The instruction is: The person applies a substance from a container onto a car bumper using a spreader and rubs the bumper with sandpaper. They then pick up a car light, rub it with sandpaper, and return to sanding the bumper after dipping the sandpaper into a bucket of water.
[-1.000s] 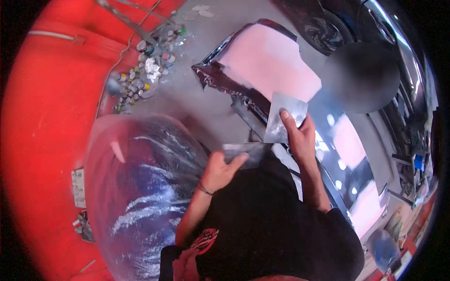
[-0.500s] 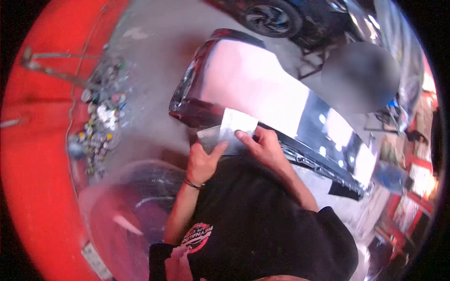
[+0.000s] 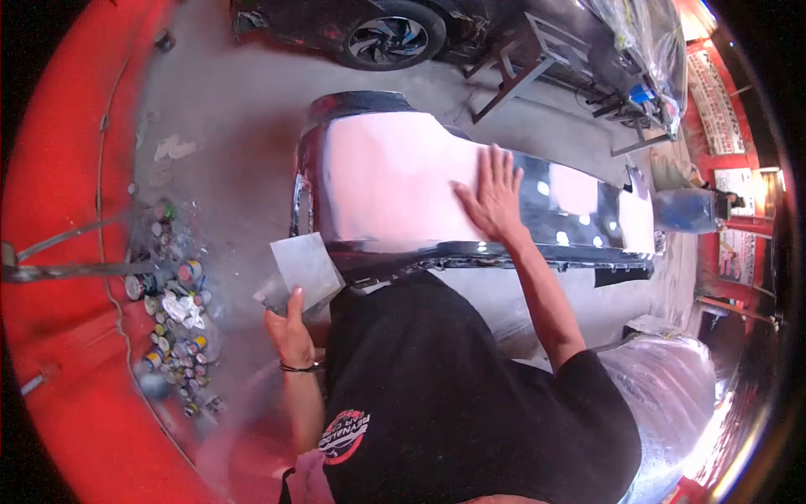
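Note:
A car bumper (image 3: 395, 181) lies across the middle of the head view, black with a broad pale pinkish-white coated patch and smaller pale patches farther right. My right hand (image 3: 497, 197) rests flat at the right edge of the broad patch, fingers stretched and a little apart, holding nothing. Lower left, beside the bumper's near left corner, my left hand (image 3: 291, 332) is closed on pale sheets (image 3: 307, 267) that look like sandpaper, its thumb pressed on top. A greyer piece shows beneath the upper, lighter sheet.
Several paint cans (image 3: 190, 271) and crumpled material litter the floor by the red wall (image 3: 59, 185) at left. A dark car with its wheel (image 3: 388, 40) stands beyond the bumper. A metal stand (image 3: 537, 63) is at upper right, and a blue drum (image 3: 684, 210) farther right.
My right hand has let go of the sheets and moved out onto the bumper, fingers now spread. My left hand has carried the sheets left and down. The view has shifted.

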### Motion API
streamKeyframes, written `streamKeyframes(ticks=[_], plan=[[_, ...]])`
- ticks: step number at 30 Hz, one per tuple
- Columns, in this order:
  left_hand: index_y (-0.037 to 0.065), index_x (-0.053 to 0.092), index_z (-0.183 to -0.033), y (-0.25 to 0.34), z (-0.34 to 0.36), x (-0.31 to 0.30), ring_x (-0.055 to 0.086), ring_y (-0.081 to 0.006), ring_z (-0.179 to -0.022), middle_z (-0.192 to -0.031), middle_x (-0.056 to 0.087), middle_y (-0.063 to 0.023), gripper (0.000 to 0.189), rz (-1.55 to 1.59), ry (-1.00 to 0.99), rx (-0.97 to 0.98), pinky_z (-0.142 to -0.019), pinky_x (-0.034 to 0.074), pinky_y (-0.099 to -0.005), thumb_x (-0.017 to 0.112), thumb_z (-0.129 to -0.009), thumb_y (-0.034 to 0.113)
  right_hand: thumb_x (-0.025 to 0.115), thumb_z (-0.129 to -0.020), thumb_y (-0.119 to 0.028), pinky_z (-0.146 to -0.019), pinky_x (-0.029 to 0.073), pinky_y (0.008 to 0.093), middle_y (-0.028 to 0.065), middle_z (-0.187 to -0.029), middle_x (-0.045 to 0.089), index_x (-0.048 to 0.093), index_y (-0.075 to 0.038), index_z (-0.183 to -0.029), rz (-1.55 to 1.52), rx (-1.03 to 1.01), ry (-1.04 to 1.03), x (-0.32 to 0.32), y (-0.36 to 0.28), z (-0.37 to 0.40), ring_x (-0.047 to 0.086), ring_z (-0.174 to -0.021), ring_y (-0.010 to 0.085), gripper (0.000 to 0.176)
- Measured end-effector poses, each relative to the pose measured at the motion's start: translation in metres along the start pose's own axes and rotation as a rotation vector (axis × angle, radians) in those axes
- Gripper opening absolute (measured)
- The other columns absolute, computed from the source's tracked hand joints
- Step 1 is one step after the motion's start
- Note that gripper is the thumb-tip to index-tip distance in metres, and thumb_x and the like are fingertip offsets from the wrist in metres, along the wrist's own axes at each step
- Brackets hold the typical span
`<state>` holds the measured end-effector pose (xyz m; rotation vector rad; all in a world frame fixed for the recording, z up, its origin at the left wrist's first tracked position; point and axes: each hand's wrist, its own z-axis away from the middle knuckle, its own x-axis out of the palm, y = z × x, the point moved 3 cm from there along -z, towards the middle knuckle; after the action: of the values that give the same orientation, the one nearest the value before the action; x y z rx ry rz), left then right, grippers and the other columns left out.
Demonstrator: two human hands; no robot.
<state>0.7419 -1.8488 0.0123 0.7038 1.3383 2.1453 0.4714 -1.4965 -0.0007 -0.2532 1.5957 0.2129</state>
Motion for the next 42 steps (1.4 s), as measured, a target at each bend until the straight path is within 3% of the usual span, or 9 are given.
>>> streamKeyframes(ticks=[6,8,12,16,18,20,26,28,42], plan=[[-0.001,0.066,-0.123,0.013,0.015,0.053,0.065,-0.0147,-0.102,-0.115,0.071,-0.0058,0.029,0.050,-0.031,-0.004,-0.093,0.051,-0.0322,0.072,-0.096,0.008,0.054,-0.102,-0.057,-0.120,0.027,0.0594,0.0237,-0.149,0.054,0.046,0.000,-0.152,-0.351,-0.234,0.059,-0.009,-0.048,-0.081,0.050,-0.140,0.0361,0.076],[0.000,0.068,-0.118,0.016,0.016,0.071,0.065,-0.0129,-0.098,-0.110,0.071,-0.0044,0.025,-0.005,-0.144,-0.077,-0.090,0.051,-0.0303,0.074,-0.096,0.009,0.056,-0.104,-0.053,-0.119,0.034,0.0474,0.0138,-0.153,0.052,0.045,-0.001,-0.154,-1.247,-0.176,-0.502,-0.045,-0.062,-0.068,0.049,-0.141,0.0260,0.073],[0.001,0.073,-0.107,0.021,0.014,0.138,0.065,-0.0117,-0.090,-0.101,0.072,-0.0013,0.020,-0.083,-0.338,-0.067,-0.084,0.052,-0.0287,0.079,-0.094,0.014,0.063,-0.102,-0.049,-0.104,0.046,0.0374,0.0126,-0.131,0.065,0.059,-0.003,-0.141,-1.645,-0.493,-0.725,-0.085,-0.067,-0.011,0.057,-0.123,0.0173,0.060],[0.000,0.073,-0.100,0.026,0.014,0.204,0.061,-0.0091,-0.084,-0.094,0.070,0.0016,0.024,-0.211,-0.528,-0.020,-0.079,0.050,-0.0272,0.081,-0.094,0.022,0.060,-0.105,-0.046,-0.083,0.051,0.0394,0.0177,-0.091,0.072,0.072,0.003,-0.107,-1.270,-0.239,-0.947,-0.097,-0.020,0.000,0.065,-0.086,0.0214,0.051],[0.000,0.071,-0.096,-0.002,0.006,0.199,0.056,-0.0084,-0.081,-0.090,0.066,0.0044,0.026,-0.324,-0.605,0.012,-0.074,0.047,-0.0270,0.077,-0.098,0.026,0.060,-0.106,-0.044,-0.079,0.055,0.0374,0.0163,-0.093,0.073,0.071,0.003,-0.112,-1.368,-0.272,-0.604,-0.095,0.016,0.000,0.067,-0.087,0.0197,0.049],[0.001,0.070,-0.094,-0.009,0.003,0.206,0.054,-0.0079,-0.080,-0.090,0.064,0.0053,0.028,-0.219,-0.511,-0.039,-0.072,0.045,-0.0278,0.072,-0.101,0.029,0.060,-0.106,-0.041,-0.074,0.058,0.0343,0.0134,-0.096,0.074,0.068,0.003,-0.119,-1.770,0.313,-0.728,-0.107,0.048,-0.002,0.068,-0.089,0.0174,0.046],[0.001,0.069,-0.115,-0.024,-0.032,0.230,0.058,-0.0086,-0.098,-0.107,0.066,0.0013,0.027,-0.102,-0.261,-0.072,-0.088,0.047,-0.0298,0.068,-0.103,0.025,0.068,-0.097,-0.013,-0.085,0.059,0.0397,0.0135,-0.113,0.073,0.062,-0.002,-0.127,-1.429,0.020,-0.397,-0.098,0.079,-0.035,0.072,-0.101,0.0250,0.033],[0.000,0.064,-0.127,-0.049,-0.057,0.216,0.060,-0.0114,-0.108,-0.119,0.066,-0.0013,0.035,-0.103,-0.267,-0.086,-0.097,0.047,-0.0312,0.068,-0.103,0.024,0.071,-0.083,-0.006,-0.093,0.057,0.0430,0.0144,-0.121,0.069,0.063,-0.005,-0.126,-0.822,-0.314,0.094,-0.106,0.059,-0.045,0.069,-0.108,0.0328,0.044],[-0.002,0.072,-0.116,-0.064,-0.077,0.204,0.065,-0.0116,-0.096,-0.106,0.072,-0.0021,0.037,-0.219,-0.314,-0.069,-0.088,0.052,-0.0298,0.069,-0.102,0.032,0.063,-0.087,-0.013,-0.085,0.059,0.0438,0.0126,-0.123,0.071,0.065,-0.006,-0.126,-0.332,-0.482,0.141,-0.024,0.007,-0.088,0.071,-0.104,0.0337,0.040]])
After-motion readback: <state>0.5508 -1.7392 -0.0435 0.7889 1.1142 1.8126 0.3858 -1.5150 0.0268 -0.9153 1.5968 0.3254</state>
